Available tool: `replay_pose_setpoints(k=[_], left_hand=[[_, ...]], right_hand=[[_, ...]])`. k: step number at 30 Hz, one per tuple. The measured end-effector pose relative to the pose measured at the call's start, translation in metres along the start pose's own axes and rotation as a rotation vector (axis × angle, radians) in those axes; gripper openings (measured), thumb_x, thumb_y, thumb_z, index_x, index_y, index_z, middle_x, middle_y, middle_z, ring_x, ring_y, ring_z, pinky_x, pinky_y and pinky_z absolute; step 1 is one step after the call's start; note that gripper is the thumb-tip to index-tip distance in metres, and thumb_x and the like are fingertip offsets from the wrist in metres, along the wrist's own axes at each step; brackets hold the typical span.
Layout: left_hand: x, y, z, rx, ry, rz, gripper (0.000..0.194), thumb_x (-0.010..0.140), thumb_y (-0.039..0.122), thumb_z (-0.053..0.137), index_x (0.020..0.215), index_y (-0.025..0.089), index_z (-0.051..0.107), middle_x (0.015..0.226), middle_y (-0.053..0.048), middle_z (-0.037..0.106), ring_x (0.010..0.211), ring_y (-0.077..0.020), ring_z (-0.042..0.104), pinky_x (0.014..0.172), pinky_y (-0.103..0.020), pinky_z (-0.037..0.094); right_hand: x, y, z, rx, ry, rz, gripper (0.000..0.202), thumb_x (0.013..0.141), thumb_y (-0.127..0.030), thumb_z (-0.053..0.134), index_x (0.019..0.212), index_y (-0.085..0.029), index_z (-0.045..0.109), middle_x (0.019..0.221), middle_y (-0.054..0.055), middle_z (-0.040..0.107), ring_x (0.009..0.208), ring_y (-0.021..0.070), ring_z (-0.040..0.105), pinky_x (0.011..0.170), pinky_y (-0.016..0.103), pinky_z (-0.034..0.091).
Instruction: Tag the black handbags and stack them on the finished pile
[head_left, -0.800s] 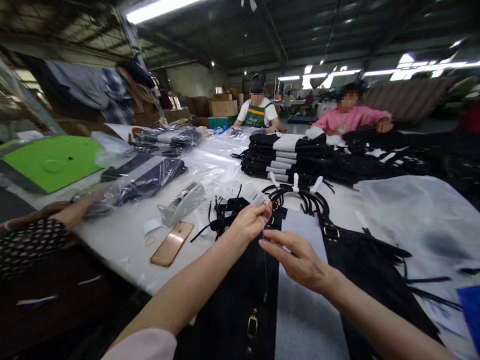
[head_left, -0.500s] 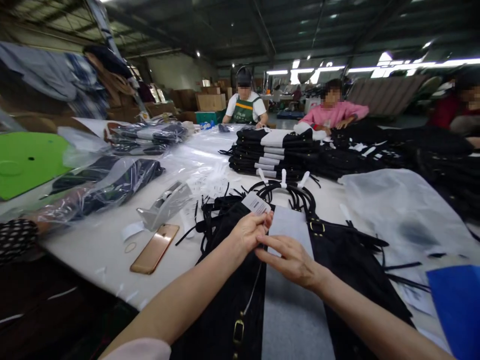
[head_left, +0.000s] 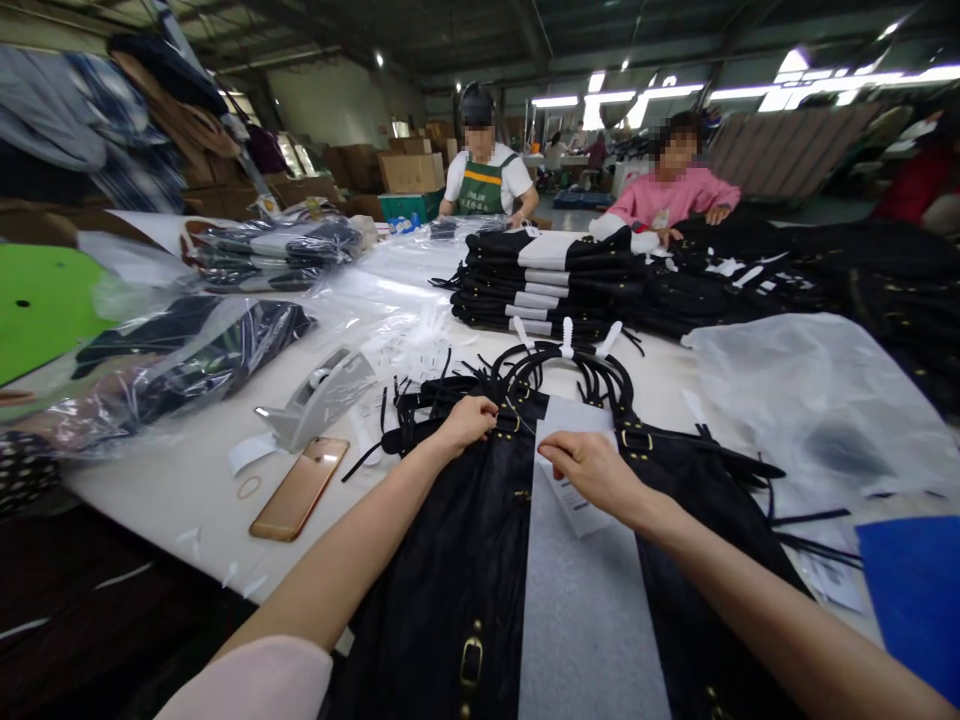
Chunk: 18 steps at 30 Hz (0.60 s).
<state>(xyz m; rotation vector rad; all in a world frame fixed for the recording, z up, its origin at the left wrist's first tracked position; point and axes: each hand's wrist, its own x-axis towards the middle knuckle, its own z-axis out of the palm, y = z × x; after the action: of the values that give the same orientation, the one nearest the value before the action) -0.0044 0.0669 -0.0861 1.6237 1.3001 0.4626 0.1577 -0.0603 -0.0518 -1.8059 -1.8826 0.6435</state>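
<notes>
A black bag (head_left: 442,560) with brass buckles lies in front of me, a grey-white paper strip (head_left: 585,630) down its middle and black handles beyond. My left hand (head_left: 471,420) is closed in a pinch at the bag's upper buckle; what its fingertips hold is too small to name. My right hand (head_left: 589,468) is closed over the top of the strip, pinching the thin string of a white printed tag (head_left: 581,508). The tag hangs below the right fingers, against the strip. The string runs between the two hands.
At left lie a gold phone (head_left: 300,490), a tape dispenser (head_left: 319,395) and plastic-wrapped bags (head_left: 202,350). Folded black bags (head_left: 547,285) are stacked behind the handles. A translucent plastic bag (head_left: 810,400) and a blue sheet (head_left: 911,600) lie at right. Two people work across the table.
My hands have moved apart, the left toward the buckle and the right a little up and right. The tag has gone from the left hand to below the right hand.
</notes>
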Motion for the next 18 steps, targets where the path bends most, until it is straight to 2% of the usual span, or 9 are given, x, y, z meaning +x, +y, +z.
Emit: replay_pose_setpoints(k=[7,12,15,18], left_hand=[[0.007,0.003,0.004,-0.150,-0.045,-0.079,0.026,0.058,-0.003,0.051,0.080,0.008,0.061,0.061,0.001,0.052,0.048,-0.0057,0.047,0.043,-0.017,0.040],[0.007,0.001,0.001,-0.229,-0.061,-0.074,0.032,0.055,-0.005,0.050,0.081,0.008,0.063,0.066,0.000,0.056,0.048,-0.0047,0.047,0.043,-0.016,0.038],[0.005,-0.004,0.001,-0.215,-0.082,-0.013,0.042,0.054,-0.005,0.048,0.089,0.010,0.065,0.073,0.000,0.060,0.051,-0.0052,0.048,0.044,-0.016,0.037],[0.007,-0.010,0.000,-0.021,-0.144,0.159,0.047,0.056,-0.004,0.046,0.096,0.013,0.065,0.075,-0.001,0.062,0.055,-0.0073,0.050,0.048,-0.019,0.040]], right_hand=[[0.015,0.003,0.018,-0.209,-0.126,0.133,0.027,0.083,-0.027,0.044,0.074,-0.017,0.067,0.065,0.005,0.064,0.068,0.0167,0.059,0.062,0.025,0.037],[0.024,0.005,0.021,-0.268,-0.175,0.190,0.027,0.082,-0.027,0.044,0.074,-0.016,0.068,0.069,0.007,0.065,0.071,0.0183,0.059,0.062,0.025,0.037],[0.035,0.000,0.025,-0.267,-0.191,0.185,0.026,0.081,-0.026,0.044,0.074,-0.016,0.067,0.071,0.007,0.065,0.072,0.0182,0.060,0.063,0.025,0.038],[0.048,-0.009,0.032,-0.250,-0.174,0.157,0.025,0.082,-0.026,0.044,0.080,-0.016,0.067,0.074,0.007,0.066,0.073,0.0172,0.059,0.064,0.024,0.039]])
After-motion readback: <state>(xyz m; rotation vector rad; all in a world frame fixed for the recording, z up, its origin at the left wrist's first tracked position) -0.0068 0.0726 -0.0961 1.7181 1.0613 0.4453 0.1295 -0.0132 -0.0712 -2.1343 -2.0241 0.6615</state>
